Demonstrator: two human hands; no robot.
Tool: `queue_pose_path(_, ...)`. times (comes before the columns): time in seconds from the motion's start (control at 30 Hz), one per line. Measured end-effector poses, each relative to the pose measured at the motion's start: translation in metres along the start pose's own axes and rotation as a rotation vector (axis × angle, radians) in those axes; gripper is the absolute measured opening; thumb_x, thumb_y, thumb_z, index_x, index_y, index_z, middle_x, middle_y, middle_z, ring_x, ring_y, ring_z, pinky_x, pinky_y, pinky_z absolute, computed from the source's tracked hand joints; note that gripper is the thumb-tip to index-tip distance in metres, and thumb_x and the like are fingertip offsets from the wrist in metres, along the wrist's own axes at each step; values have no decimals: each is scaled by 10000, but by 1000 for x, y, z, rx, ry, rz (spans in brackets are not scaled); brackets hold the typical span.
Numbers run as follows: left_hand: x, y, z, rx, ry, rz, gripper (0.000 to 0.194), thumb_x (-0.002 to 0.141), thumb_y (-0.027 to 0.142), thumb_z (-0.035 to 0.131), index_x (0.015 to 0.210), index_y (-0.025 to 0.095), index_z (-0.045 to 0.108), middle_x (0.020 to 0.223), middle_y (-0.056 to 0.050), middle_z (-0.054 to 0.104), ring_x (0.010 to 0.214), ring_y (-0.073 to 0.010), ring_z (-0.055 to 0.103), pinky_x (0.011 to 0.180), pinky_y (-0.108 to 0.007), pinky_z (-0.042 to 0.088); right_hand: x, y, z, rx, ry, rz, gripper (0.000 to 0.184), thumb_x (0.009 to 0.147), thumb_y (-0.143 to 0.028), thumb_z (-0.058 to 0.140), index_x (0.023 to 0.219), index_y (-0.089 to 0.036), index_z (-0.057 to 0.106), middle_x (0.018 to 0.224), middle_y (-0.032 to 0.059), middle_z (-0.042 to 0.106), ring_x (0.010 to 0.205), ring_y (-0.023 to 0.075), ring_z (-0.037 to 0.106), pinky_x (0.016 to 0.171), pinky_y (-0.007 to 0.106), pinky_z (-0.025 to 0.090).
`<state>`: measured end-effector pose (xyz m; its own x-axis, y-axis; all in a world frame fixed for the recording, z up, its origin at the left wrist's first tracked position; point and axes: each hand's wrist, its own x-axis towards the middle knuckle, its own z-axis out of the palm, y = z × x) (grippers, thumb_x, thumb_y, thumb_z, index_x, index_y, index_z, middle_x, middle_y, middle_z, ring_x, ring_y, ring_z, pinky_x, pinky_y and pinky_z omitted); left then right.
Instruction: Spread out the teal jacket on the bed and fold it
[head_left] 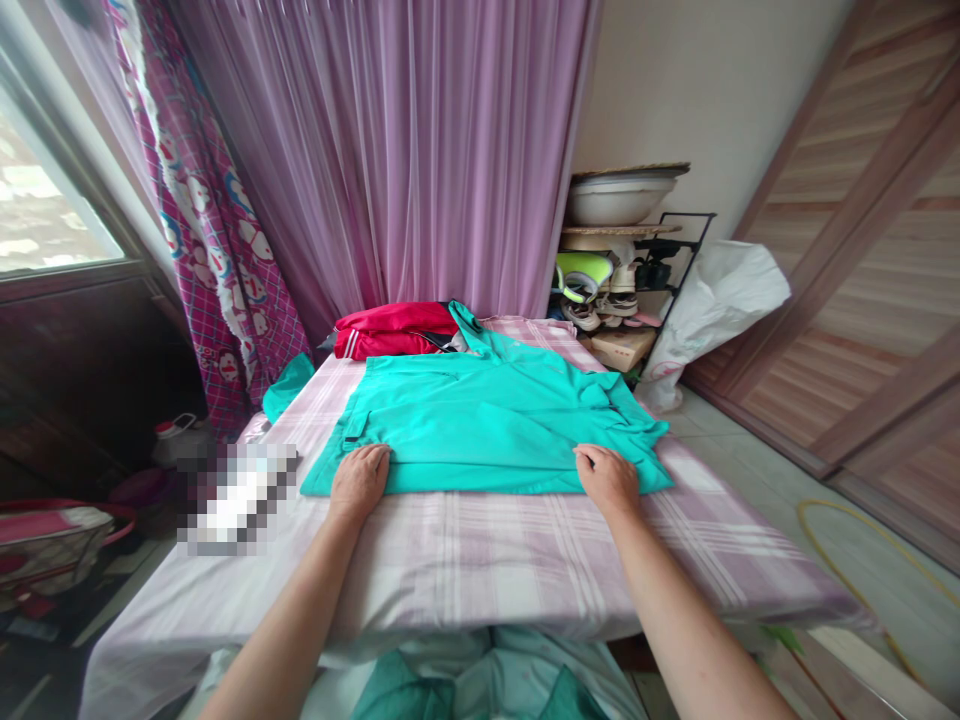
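A teal jacket (465, 410) lies spread and partly folded on the table, its near edge running sideways between my hands. On its left part a cuff tab with a small dark patch shows. My left hand (362, 475) rests on the near left part of the jacket, knuckles up, with its fingers curled onto the cloth. Toward the near right, my right hand (607, 477) has its thumb and fingers pinched on the same fabric. A slight crease runs across the cloth between them. The fingertips of both hands are partly hidden.
A red garment (397, 330) lies behind the jacket on the checked tablecloth (487, 560). A blurred-out object (240, 500) is at the left edge. Purple curtains (450, 150) hang behind. On the right stand a shoe rack (619, 300), a white bag (720, 310) and a wooden wardrobe (847, 260).
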<state>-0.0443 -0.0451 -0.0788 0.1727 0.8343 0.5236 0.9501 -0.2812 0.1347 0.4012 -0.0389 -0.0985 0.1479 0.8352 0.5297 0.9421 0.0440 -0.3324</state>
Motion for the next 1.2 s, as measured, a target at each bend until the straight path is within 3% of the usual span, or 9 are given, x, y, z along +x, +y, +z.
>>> queue_pose_path(1.2,2,0,-3,-28,17,20,433,974,416,341,1011,213,722,1057,-93,753,1013,-244,683,953,-395,516,1,-6,-6,4,-29,30,304,875,-218,486,923,-240,785,1043,42,770,944,210,678,799,294,438)
